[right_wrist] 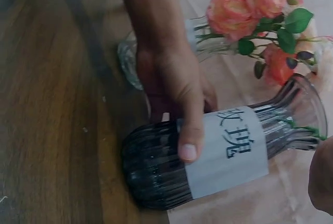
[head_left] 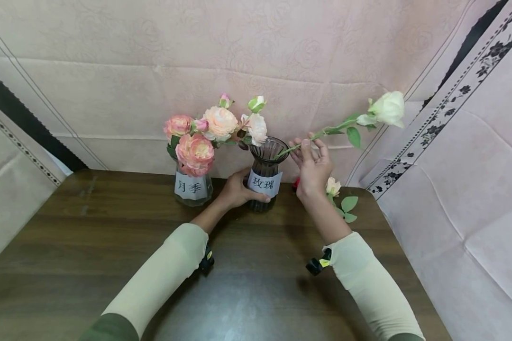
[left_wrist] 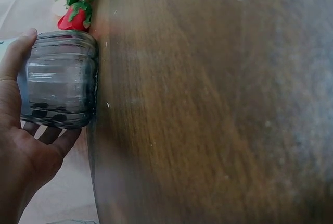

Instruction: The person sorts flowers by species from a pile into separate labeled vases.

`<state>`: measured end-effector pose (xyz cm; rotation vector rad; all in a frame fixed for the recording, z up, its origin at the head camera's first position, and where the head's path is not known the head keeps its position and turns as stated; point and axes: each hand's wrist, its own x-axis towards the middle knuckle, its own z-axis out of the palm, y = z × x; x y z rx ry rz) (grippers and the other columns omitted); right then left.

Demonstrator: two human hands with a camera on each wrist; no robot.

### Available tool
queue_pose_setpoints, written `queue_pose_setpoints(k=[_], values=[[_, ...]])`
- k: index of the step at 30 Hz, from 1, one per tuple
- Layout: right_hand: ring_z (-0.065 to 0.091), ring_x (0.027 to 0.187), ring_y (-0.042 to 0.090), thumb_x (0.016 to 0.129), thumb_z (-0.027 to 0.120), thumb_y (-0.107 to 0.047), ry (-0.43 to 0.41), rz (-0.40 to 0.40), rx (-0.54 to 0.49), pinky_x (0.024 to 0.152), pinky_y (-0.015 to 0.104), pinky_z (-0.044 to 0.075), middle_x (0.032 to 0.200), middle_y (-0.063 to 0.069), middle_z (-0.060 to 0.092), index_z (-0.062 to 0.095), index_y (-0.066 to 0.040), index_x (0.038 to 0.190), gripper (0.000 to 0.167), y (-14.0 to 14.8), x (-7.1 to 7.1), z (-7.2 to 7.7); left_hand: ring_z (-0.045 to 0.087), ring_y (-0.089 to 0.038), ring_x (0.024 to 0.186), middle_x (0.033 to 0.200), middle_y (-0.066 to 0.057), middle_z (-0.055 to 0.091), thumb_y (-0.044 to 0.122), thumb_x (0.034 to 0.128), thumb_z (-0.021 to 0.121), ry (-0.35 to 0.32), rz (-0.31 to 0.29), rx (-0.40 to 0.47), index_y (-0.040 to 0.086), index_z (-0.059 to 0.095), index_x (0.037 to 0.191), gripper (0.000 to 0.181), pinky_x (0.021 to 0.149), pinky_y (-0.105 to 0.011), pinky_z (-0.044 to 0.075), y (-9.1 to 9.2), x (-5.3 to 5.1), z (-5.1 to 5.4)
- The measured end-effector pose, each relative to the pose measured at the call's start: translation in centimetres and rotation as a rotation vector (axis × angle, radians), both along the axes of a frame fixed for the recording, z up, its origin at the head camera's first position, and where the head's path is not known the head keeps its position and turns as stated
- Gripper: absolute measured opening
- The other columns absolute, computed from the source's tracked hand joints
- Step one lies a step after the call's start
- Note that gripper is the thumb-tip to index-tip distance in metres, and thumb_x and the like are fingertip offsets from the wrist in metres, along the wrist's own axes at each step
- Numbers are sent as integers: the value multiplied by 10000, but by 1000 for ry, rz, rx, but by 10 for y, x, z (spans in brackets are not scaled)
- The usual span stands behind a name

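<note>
My left hand (head_left: 239,189) grips a dark ribbed glass vase (head_left: 266,154) around its lower body, thumb across the front by its white paper label (head_left: 264,183). The vase stands upright on the table. In my right hand (head_left: 313,168), to the right of the vase mouth, the green stem of a white rose (head_left: 388,109) is pinched. Its lower end reaches inside the vase rim, and the bloom leans far out to the upper right. The right wrist view shows the green stem end (right_wrist: 307,129) within the glass mouth; only a little of the right hand appears there.
Left of the dark vase stands a clear glass vase (head_left: 192,196), labelled too, full of pink and peach flowers (head_left: 195,154). A red rose (left_wrist: 73,20) and a cream flower (head_left: 333,186) with leaves lie on the table's right. Patterned cloth (head_left: 153,94) hangs behind the wooden table (head_left: 256,284).
</note>
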<state>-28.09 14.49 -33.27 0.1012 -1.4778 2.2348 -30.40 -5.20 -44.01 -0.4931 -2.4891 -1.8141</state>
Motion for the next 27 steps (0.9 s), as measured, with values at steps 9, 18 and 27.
queue_pose_setpoints(k=[9,18,27], values=[[725,1159,75,1127,709,-166,-28,-48,348,1008,302,630,1453,186,757,753,32,1377,321,-12,0,-11,649,-324,1428,1501,-123,708,250,792,1060,-8,13,-25,103,613,1575,913,1268,-531,491,-1,1,0],[727,1357,316,1215,497,-302,-104,65,516,1112,495,633,1681,50,621,658,-131,1586,439,-8,4,-12,649,-331,1434,1522,-127,701,254,768,1075,1,16,-27,99,599,1601,971,1249,-539,510,-2,0,0],[721,1383,435,1183,216,-409,-268,104,967,1245,584,514,1591,166,685,527,-75,1675,671,12,13,-16,667,-332,1403,1487,-123,719,261,769,1074,6,5,-22,103,616,1580,945,1226,-537,529,-2,-2,-1]])
